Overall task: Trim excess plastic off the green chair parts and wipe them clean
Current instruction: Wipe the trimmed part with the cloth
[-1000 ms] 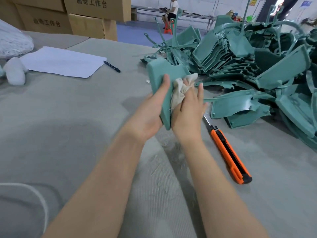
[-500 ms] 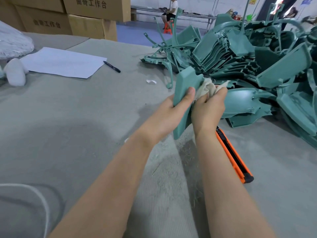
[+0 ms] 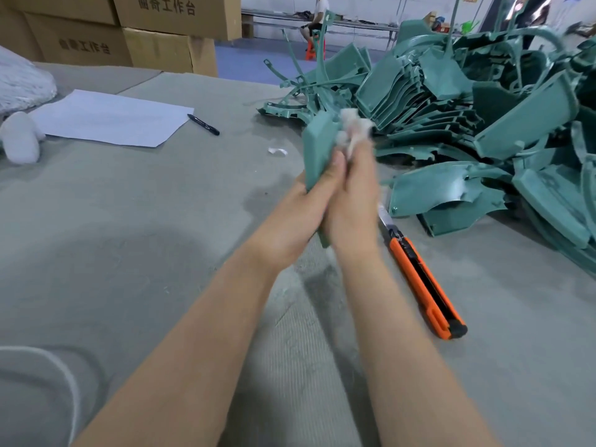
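left hand (image 3: 300, 214) grips chair part (image 3: 317, 146); right hand (image 3: 351, 201) clutches rag (image 3: 353, 130); exposed blade of knife (image 3: 422, 279) nearby may cut wrist.

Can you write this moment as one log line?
step: wiping | left hand: grips green chair part | right hand: holds cloth against it | orange knife: lying on table

Two hands (image 3: 300, 214), one cloth (image 3: 353, 130), one held chair part (image 3: 319, 146), one knife (image 3: 422, 279), one pen (image 3: 203, 124), one paper sheet (image 3: 109, 117), an uncountable pile (image 3: 483, 124).

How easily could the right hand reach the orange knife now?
Probably yes, once freed: the right hand grips a rag against the green part, but the orange knife lies uncovered just beside it.
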`<state>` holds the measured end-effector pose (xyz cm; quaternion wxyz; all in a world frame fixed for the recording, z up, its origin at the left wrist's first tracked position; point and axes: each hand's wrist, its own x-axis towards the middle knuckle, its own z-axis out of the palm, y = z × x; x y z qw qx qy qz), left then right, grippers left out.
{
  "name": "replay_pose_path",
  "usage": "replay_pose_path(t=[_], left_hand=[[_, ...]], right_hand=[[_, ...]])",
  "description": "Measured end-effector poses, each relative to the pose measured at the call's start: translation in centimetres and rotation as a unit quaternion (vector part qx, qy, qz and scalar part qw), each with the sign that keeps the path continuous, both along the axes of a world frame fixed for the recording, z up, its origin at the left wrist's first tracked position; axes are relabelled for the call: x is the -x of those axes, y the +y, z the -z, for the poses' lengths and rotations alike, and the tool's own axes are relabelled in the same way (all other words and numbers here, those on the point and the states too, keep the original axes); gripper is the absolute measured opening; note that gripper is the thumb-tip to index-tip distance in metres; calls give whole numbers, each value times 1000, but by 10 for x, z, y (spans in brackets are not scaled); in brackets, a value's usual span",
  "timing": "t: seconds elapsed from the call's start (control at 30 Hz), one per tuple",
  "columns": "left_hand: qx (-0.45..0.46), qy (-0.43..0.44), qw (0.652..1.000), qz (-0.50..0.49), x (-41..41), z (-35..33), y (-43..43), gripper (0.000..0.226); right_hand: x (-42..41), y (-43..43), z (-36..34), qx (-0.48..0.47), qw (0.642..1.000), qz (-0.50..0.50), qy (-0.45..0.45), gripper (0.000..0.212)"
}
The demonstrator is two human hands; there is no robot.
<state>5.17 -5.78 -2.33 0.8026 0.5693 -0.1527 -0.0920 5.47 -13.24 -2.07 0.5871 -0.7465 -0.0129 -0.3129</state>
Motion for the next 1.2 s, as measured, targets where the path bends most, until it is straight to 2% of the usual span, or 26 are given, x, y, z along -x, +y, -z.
replay_pose_path(t=[0.07, 0.2, 0.3, 0.43, 0.5, 0.6, 0.67, 0.77, 0.87, 0.93, 1.0, 1.13, 1.2], left_hand=[[89, 39, 995, -20, -5, -2, 8, 31], [243, 75, 967, -28, -14, -6, 41, 48], [270, 77, 958, -52, -15, -5, 53, 57], [321, 72, 943, -43, -13, -9, 51, 65], [375, 58, 924, -38, -13, -12, 50, 64], [401, 42, 913, -54, -15, -14, 52, 57], [354, 50, 933, -38, -15, -13, 49, 54], [300, 95, 947, -65, -11, -14, 43, 37], [273, 92, 953, -91, -11, -14, 40, 36], [258, 72, 959, -98, -11, -14, 38, 42], [253, 55, 961, -99, -11, -15, 38, 43], [253, 21, 960, -119, -9, -17, 38, 35], [239, -4, 961, -140, -8, -18, 37, 28]], right_hand=[[8, 22, 3, 57, 996, -74, 15, 40], [22, 42, 6, 151, 978, -134, -43, 34], [26, 48, 10, 197, 967, -144, -72, 39], [22, 44, 16, 194, 970, -94, -115, 39], [14, 30, 20, 165, 981, -54, -87, 37], [1, 4, 24, 126, 990, 13, 57, 38], [-3, -5, 21, -15, 993, 23, 112, 30], [-4, -16, 8, -295, 951, 15, 90, 21], [-3, -25, 2, -466, 883, -3, 58, 11], [-1, -29, -2, -493, 869, 4, 52, 8], [1, -34, -5, -487, 871, 33, 56, 6], [5, -44, -10, -462, 880, 103, 44, 10], [8, -49, -13, -440, 888, 135, 13, 3]])
